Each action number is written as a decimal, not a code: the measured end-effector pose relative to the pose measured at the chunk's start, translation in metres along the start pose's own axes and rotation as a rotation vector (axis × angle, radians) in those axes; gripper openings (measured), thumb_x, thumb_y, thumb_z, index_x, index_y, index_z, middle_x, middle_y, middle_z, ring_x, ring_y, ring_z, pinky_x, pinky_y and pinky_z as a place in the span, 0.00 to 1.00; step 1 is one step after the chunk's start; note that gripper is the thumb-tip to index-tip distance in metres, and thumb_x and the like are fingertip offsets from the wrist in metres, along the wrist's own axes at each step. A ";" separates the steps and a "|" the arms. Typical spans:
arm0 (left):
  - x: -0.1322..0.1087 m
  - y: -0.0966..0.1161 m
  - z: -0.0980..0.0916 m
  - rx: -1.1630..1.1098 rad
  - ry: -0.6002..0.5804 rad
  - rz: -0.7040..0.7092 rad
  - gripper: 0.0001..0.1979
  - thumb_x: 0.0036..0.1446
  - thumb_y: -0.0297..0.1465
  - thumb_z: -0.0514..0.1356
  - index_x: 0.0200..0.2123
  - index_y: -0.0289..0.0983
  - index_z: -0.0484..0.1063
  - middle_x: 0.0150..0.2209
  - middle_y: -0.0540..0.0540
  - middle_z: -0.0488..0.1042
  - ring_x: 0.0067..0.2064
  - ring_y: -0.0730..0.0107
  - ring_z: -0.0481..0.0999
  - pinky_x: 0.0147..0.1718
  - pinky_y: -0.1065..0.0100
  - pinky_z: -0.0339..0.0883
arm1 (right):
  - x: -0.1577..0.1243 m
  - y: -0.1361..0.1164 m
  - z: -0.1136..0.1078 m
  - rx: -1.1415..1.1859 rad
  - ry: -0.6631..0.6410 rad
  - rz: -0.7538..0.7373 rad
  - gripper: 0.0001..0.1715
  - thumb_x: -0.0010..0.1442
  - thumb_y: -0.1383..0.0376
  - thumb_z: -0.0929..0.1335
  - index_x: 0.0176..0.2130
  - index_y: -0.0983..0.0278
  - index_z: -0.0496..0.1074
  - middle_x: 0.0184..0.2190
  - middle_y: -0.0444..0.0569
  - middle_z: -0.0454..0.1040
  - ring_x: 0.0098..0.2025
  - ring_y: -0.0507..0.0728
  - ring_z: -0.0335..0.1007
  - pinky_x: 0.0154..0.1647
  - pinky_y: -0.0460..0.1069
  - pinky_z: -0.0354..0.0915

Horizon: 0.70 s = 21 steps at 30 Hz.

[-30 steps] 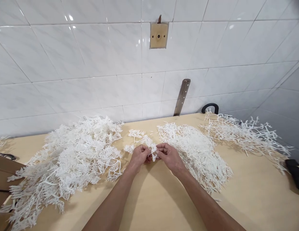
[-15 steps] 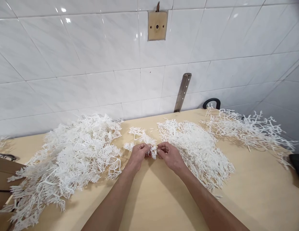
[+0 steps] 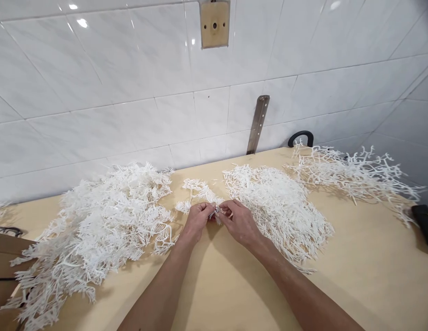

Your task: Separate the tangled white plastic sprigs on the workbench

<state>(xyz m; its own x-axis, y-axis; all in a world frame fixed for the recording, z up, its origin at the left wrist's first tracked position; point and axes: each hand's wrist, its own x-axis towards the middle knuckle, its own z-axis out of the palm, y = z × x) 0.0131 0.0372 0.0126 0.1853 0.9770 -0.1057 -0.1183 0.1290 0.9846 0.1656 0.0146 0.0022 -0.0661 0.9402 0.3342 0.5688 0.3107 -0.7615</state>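
Observation:
My left hand (image 3: pixel 197 221) pinches a white branched plastic sprig (image 3: pixel 199 189) at the middle of the table. The rest of the sprig lies beyond my fingers on the tabletop. My right hand (image 3: pixel 237 221) has its thumb and forefinger closed on the sprig's near tips, touching close to my left fingertips. The exact spot between the fingers is partly hidden. To the left spreads a large heap of white feathery sprigs (image 3: pixel 113 220). Just right of my hands lies a pile of loose thin white pieces (image 3: pixel 282 202).
Bare white branching stems (image 3: pixel 355 172) lie at the far right, near a black object (image 3: pixel 424 223). A black curved handle (image 3: pixel 301 134) and a metal strip (image 3: pixel 258 124) stand by the tiled wall. A cardboard box (image 3: pixel 8 262) and eyeglasses (image 3: pixel 8 231) sit at the left edge.
My right hand has moved left, its fingertips closing on the sprig beside my left hand. The left hand keeps its hold. The whole view has shifted slightly.

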 end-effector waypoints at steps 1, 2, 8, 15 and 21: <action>-0.001 0.001 0.000 0.016 -0.016 0.007 0.20 0.50 0.45 0.66 0.20 0.36 0.69 0.21 0.50 0.69 0.24 0.74 0.64 0.27 0.70 0.58 | 0.001 0.001 0.000 -0.016 -0.013 0.005 0.07 0.59 0.64 0.67 0.40 0.60 0.72 0.38 0.51 0.74 0.35 0.56 0.71 0.39 0.52 0.68; -0.001 0.002 0.001 0.032 -0.032 0.011 0.20 0.50 0.46 0.66 0.20 0.36 0.69 0.21 0.50 0.69 0.24 0.73 0.64 0.27 0.70 0.58 | 0.001 0.001 -0.001 -0.030 -0.025 0.011 0.06 0.59 0.65 0.67 0.39 0.60 0.72 0.37 0.50 0.75 0.36 0.56 0.71 0.39 0.52 0.67; -0.004 0.009 0.001 0.080 -0.110 -0.017 0.18 0.47 0.44 0.69 0.22 0.35 0.71 0.21 0.49 0.69 0.25 0.73 0.65 0.26 0.70 0.55 | 0.003 0.000 -0.010 -0.041 -0.050 0.002 0.09 0.61 0.61 0.66 0.30 0.60 0.71 0.27 0.46 0.73 0.29 0.55 0.67 0.31 0.49 0.61; 0.000 0.009 -0.003 -0.095 -0.079 -0.120 0.17 0.42 0.39 0.73 0.24 0.35 0.70 0.24 0.50 0.71 0.25 0.76 0.66 0.26 0.71 0.58 | 0.002 0.003 -0.011 0.190 -0.046 0.191 0.09 0.59 0.59 0.66 0.30 0.60 0.69 0.25 0.44 0.74 0.23 0.53 0.69 0.25 0.48 0.64; 0.002 0.002 -0.002 -0.062 -0.028 -0.099 0.17 0.44 0.41 0.71 0.27 0.36 0.69 0.24 0.50 0.70 0.25 0.75 0.66 0.27 0.71 0.61 | -0.001 -0.001 -0.003 0.307 0.040 0.219 0.10 0.60 0.59 0.67 0.29 0.60 0.69 0.22 0.44 0.74 0.22 0.54 0.71 0.28 0.49 0.67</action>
<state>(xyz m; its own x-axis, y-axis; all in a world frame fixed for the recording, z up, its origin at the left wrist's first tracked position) 0.0110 0.0398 0.0140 0.2260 0.9539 -0.1973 -0.1579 0.2357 0.9589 0.1680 0.0134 0.0044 0.0654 0.9847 0.1618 0.2934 0.1360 -0.9463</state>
